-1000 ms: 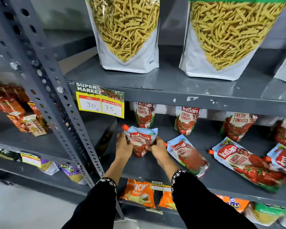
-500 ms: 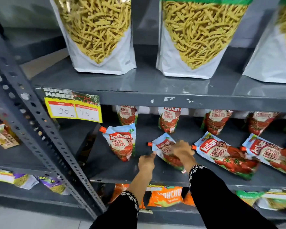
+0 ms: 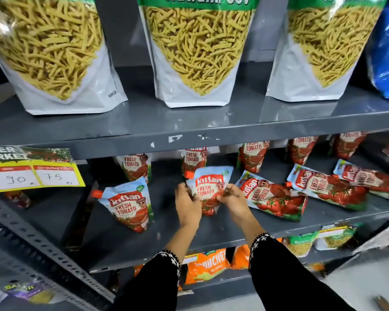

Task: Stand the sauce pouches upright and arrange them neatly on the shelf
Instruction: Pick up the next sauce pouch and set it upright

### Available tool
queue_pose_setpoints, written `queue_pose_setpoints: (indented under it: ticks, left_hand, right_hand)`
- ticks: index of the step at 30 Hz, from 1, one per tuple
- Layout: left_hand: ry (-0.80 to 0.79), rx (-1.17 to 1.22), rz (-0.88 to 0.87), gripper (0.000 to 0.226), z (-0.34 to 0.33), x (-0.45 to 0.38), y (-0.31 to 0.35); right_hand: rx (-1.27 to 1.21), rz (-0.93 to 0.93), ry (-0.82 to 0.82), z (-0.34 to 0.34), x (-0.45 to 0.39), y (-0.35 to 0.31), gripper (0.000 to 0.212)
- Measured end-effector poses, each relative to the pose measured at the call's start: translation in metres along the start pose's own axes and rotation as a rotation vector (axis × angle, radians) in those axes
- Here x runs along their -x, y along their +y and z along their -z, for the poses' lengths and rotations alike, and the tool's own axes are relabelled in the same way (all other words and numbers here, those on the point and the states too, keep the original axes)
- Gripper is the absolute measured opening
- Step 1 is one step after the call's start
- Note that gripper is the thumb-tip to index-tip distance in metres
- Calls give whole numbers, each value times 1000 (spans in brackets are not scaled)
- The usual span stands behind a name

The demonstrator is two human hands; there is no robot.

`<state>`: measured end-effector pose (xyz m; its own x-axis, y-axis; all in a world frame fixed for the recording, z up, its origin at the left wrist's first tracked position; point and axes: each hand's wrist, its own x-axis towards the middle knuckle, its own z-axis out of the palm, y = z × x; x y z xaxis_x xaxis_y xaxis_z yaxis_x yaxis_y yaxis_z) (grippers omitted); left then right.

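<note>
I'm reaching both forearms up and in over the front lip of the middle shelf [image 3: 211, 232], left hand [image 3: 187, 207] and right hand [image 3: 233, 202] bracketing one sauce pouch [image 3: 208, 187] from either side. Each grip is pinching a side edge of that pouch, fingers curled, holding it upright mid-shelf. An already standing pouch [image 3: 128, 205] is sitting just left of it, and the lying pouches [image 3: 272, 196] are sprawling flat to the right.
</note>
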<state>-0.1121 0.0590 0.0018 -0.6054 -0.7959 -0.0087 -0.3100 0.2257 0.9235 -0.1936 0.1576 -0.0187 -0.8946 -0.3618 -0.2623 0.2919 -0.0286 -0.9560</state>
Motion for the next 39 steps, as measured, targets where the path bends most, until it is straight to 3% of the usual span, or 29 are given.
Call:
queue_pose_setpoints:
  ticks: [4,7,10,12,14,17,20,23,24,25,27,30,34,39]
  left_hand:
    - [-24,-39,24,29,-4,3,-13]
    - [58,44,216,33,-15,16,-15]
    - [29,222,400,32,-41,39,-10]
    - [-64,294,464,30,-70,53,-2]
    - [-188,313,524,30,-102,59,7]
    - [-219,340,660,49,-149,55,11]
    - [-120,433,703,29,-178,56,23]
    - [-44,474,747,22,-198,57,36]
    - [-14,501,756,28,-206,56,36]
    - [20,493,761,37,-211,56,37]
    - [109,413,752,42,-210,62,51]
    - [203,328,680,41,-207,76,77]
    - [237,250,373,35,-199,81,104]
    - [101,32,34,21,-191,67,104]
  right_hand:
    - [82,-16,22,3,2,-3,33]
    - [126,21,26,16,-4,-13,46]
    - [235,104,149,34,-10,-29,50]
    - [516,248,268,58,-12,-44,41]
    - [889,335,287,88,-21,-55,37]
    - [1278,25,174,136,-46,-67,42]
    - [1391,-115,-73,169,-60,-74,48]
    - [1184,-186,-199,191,-67,-83,30]
    - [1160,-203,-254,195,-67,-86,20]
    - [1112,-261,-267,200,-70,-87,27]
    - [921,-281,-256,207,-73,-85,40]
    - [609,-239,-135,226,-79,-70,27]
    - [295,-78,-194,237,-74,-63,37]
    - [97,32,-71,233,-68,-58,43]
